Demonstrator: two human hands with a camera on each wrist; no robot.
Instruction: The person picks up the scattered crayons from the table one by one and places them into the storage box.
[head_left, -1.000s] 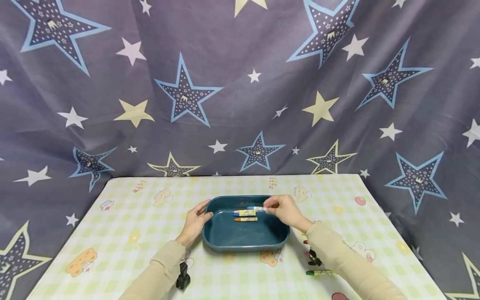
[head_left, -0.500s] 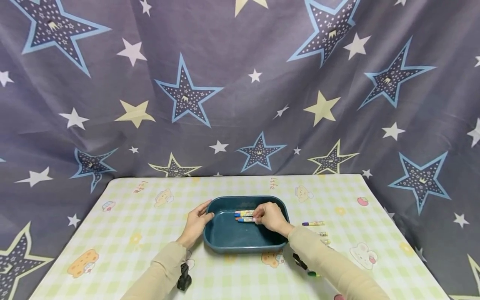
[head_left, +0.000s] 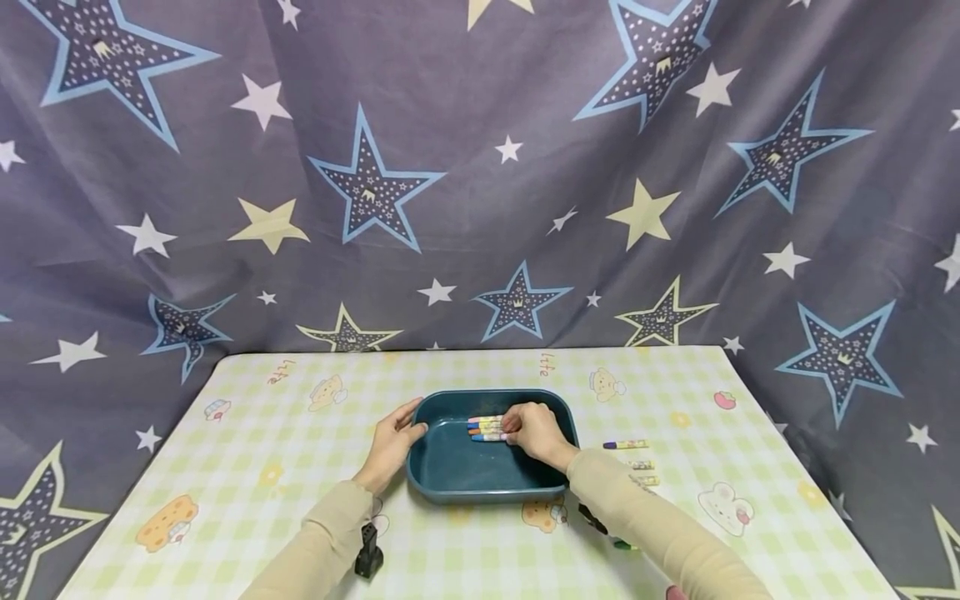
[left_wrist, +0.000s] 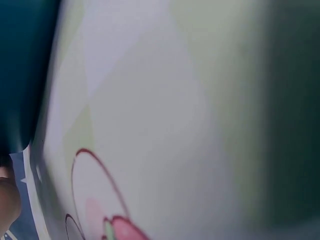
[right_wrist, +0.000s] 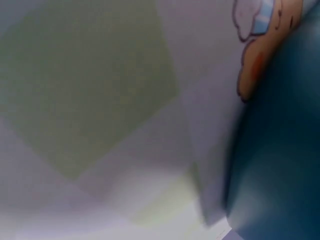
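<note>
A dark teal oval-cornered tray point(head_left: 487, 479) sits on the table with several paper-wrapped crayons point(head_left: 483, 422) side by side inside. My left hand point(head_left: 390, 446) grips its left end, thumb over the rim and fingers along the outer wall. Down inside the tray, my right hand point(head_left: 538, 432) pinches the right end of a light-blue-tipped crayon point(head_left: 491, 437), the nearest of the row; the fingers cover the other ends. The tray's wall point(left_wrist: 22, 75) and a bit of the left hand show in the left wrist view. In the right wrist view only the tray's outer side point(right_wrist: 285, 160) appears.
Right of the tray lie a purple crayon point(head_left: 626, 445) and several more, partly behind the right sleeve point(head_left: 645, 508); a green crayon tip point(head_left: 625, 546) peeks out there. A checked cloth point(head_left: 247, 533) covers the table, and a star-patterned curtain point(head_left: 465, 208) hangs behind.
The right hand has come from the tray's back right rim down into the tray, bringing the light-blue crayon to the near side of the row. The left hand has stayed on the rim.
</note>
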